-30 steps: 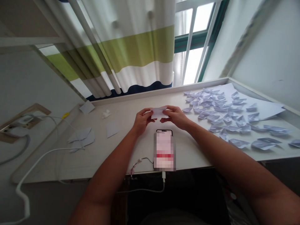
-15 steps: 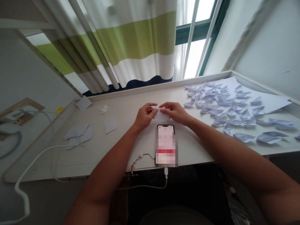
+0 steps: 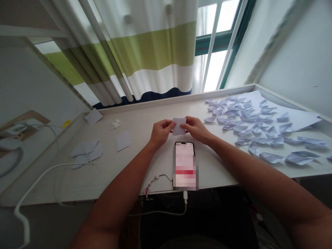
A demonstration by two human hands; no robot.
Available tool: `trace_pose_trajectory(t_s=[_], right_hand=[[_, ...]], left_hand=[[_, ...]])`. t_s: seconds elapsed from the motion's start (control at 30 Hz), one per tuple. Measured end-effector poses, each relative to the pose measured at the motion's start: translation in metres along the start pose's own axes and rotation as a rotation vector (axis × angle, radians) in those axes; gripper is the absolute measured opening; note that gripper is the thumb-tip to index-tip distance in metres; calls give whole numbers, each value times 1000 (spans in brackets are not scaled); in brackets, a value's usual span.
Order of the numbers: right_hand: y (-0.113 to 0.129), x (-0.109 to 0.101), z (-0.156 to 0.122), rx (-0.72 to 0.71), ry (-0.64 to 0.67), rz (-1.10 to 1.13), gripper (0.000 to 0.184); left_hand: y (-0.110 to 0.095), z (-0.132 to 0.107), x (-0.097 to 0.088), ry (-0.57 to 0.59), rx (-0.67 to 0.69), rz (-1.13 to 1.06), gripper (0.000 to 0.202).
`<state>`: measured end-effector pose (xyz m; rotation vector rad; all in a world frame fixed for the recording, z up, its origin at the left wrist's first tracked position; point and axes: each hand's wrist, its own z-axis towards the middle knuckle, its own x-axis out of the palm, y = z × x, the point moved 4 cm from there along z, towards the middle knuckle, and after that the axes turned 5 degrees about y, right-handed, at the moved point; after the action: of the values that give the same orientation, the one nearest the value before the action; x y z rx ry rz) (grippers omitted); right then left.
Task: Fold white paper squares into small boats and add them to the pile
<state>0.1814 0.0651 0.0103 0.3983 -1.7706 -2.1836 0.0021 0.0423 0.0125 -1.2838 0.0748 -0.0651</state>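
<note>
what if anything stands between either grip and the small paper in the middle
Nothing visible: the left grip and right grip both hold the small paper at its sides. The phone lies nearer the person, not between them.

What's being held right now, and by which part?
A small white square of paper: the left hand grips its left edge, the right hand its right side.

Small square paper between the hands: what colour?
The square paper looks plain white; see the head view.
</note>
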Motion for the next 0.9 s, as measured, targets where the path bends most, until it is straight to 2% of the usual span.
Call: trace_pose_trajectory(t_s=[0.1,0.27,0.47,0.7,0.9], right_hand=[[1,-1,1,-30,7,7,51],[1,-5,1,-27,32,-17,62],[-1,-3,1,-24,35,-11,62],[1,-1,0,-18,56,-13,69],[7,-2,-2,-53,31,32,65]], left_hand=[[2,1,0,38,-7,-7,36],[6,3,-1,8,-34,-70,41],[5,1,0,30,-69,-47,40],[4,1,-3,-30,-73,-71,43],[4,1,-1,-1,-82,-108,46]])
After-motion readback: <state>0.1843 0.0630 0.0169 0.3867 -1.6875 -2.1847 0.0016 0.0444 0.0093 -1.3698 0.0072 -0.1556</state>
